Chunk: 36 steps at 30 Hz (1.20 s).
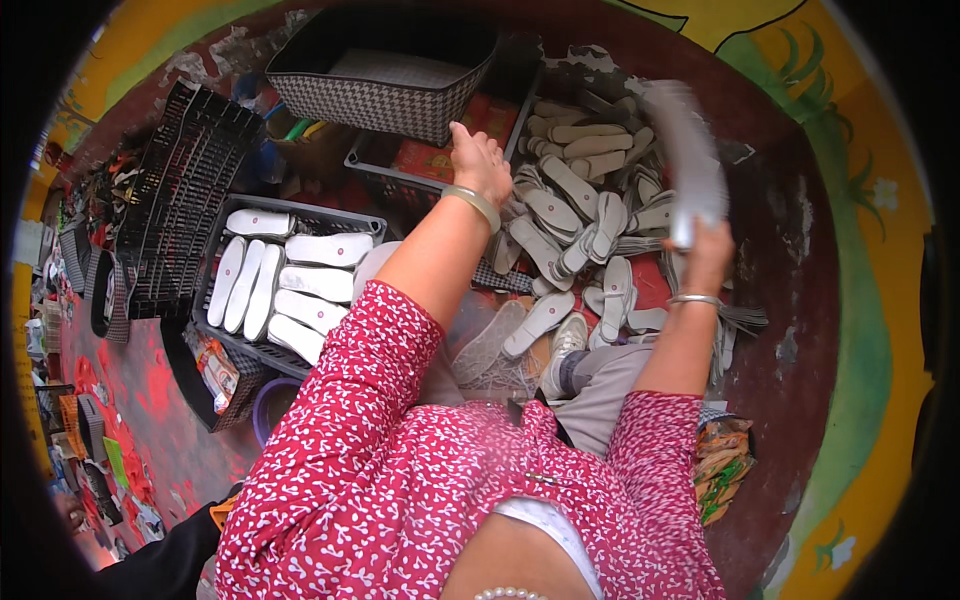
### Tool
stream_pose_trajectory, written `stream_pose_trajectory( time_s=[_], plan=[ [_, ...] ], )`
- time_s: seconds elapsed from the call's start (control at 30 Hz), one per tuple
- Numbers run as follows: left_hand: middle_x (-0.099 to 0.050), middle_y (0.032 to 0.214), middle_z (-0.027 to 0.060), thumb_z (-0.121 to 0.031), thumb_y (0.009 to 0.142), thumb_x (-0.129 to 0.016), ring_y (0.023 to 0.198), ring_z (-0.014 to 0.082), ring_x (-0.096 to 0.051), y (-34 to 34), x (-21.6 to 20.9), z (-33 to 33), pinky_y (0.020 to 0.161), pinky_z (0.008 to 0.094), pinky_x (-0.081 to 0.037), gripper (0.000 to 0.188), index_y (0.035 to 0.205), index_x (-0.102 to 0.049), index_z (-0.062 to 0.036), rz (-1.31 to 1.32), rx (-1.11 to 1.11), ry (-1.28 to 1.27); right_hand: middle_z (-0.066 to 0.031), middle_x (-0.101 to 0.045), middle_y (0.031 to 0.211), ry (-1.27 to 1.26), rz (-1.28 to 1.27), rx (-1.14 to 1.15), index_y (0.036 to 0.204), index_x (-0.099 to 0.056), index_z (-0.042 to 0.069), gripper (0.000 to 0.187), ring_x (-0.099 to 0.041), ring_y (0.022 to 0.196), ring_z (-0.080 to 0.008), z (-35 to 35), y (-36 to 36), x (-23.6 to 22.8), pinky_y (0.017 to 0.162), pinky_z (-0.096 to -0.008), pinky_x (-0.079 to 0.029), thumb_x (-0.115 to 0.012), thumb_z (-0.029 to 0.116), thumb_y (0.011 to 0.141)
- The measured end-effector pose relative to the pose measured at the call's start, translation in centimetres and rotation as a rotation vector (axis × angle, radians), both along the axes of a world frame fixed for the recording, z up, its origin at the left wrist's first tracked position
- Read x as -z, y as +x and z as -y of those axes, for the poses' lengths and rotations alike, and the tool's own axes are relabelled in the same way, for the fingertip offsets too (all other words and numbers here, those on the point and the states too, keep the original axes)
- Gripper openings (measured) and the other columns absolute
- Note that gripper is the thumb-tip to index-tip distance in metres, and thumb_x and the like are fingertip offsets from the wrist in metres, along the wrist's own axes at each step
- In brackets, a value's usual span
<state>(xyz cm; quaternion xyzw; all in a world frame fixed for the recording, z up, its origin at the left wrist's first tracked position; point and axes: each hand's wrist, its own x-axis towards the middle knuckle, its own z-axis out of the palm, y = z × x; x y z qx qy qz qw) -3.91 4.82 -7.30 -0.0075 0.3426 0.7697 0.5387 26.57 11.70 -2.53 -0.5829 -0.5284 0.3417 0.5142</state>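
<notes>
While the right hand [708, 248] holds a long white piece [690, 140] up at the far side of a heap, its grip is closed around the lower end; motion blur makes it impossible to tell whether that is one insole or several stacked together. The left hand [482, 165] reaches forward with its grip loosely spread, thumb apart from the fingers, just below the near corner of a houndstooth basket [375, 98]; whether it touches the basket cannot be told. Beneath that basket stands a black crate [385, 172] with something red showing inside. Between the two hands lies the heap of loose white insoles [570, 185], overlapping at all angles, many with a small reddish mark, and some stray ones spread toward the person's shoe [567, 345]. To the left, a second, grey-black crate [335, 213] holds white insoles [315, 280] set in neat rows, some running lengthwise and others crosswise. Beside it, a black slatted crate [185, 200] stands tilted, and a purple-rimmed container [262, 412] sits partly hidden by the patterned red sleeve [345, 375]. A pale bangle [472, 206] circles the left wrist and a silvery one [695, 299] the right. Near the right elbow lies an orange-and-green bag [724, 468], partly covered by the other sleeve.
</notes>
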Motion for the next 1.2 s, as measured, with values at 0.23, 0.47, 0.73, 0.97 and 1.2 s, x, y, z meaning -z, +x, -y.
stream_pose_trajectory(
  time_s=[0.23,0.47,0.73,0.97,1.2],
  plan=[
    [-0.014,0.149,0.0225,-0.071,0.086,-0.016,0.139,0.0323,-0.014,2.2,-1.6,0.1,0.113,0.0422,-0.009,0.094,0.143,-0.008,0.0029,0.116,0.175,0.095,-0.023,-0.063,0.086,0.29,1.171,-0.64,0.113,-0.054,0.0,0.036,-0.063,0.074,-0.0366,7.7,-6.9,4.1,0.066,-0.0411,-0.052,-0.055,0.008,0.079],
    [-0.009,0.15,0.0227,-0.07,0.087,-0.013,0.14,0.0317,-0.009,0.5,-2.4,0.3,0.114,0.0409,-0.01,0.094,0.142,-0.008,0.0058,0.125,0.225,0.438,-0.0116,-0.06,0.092,-0.345,-0.276,-0.509,0.109,-0.051,-0.005,0.027,-0.061,0.063,-0.0183,4.6,-5.9,0.5,0.045,-0.0285,-0.057,-0.051,0.009,0.086],
    [-0.031,0.141,0.0242,-0.068,0.087,-0.027,0.131,0.0323,-0.032,3.1,-4.3,1.7,0.109,0.0392,-0.025,0.093,0.139,-0.018,0.0082,0.158,0.472,0.449,-0.0167,-0.057,0.115,-0.571,-0.924,-0.76,0.125,-0.043,-0.001,0.039,-0.061,0.101,-0.0322,6.8,-8.2,-0.1,0.065,-0.0374,-0.061,-0.053,0.015,0.092],
    [-0.059,0.115,0.0174,-0.021,0.087,-0.056,0.103,0.0269,-0.059,4.7,-4.1,2.5,0.091,0.0395,-0.048,0.045,0.124,-0.045,0.0019,-0.271,0.634,0.215,-0.0108,-0.058,0.107,-0.696,-0.884,-0.838,0.124,-0.044,0.003,0.039,-0.062,0.095,-0.025,8.7,-9.7,0.9,0.068,-0.0357,-0.057,-0.055,0.023,0.092],
    [-0.057,0.114,0.022,-0.006,0.087,-0.049,0.104,0.0347,-0.057,3.3,-2.2,1.0,0.097,0.0476,-0.042,0.038,0.122,-0.042,0.0094,-0.15,0.445,0.218,-0.0116,-0.058,0.116,-0.155,-0.198,-0.591,0.129,-0.042,0.004,0.053,-0.054,0.109,-0.021,10.5,-5.4,1.1,0.089,-0.0343,-0.044,-0.06,0.034,0.089]
  ],
)
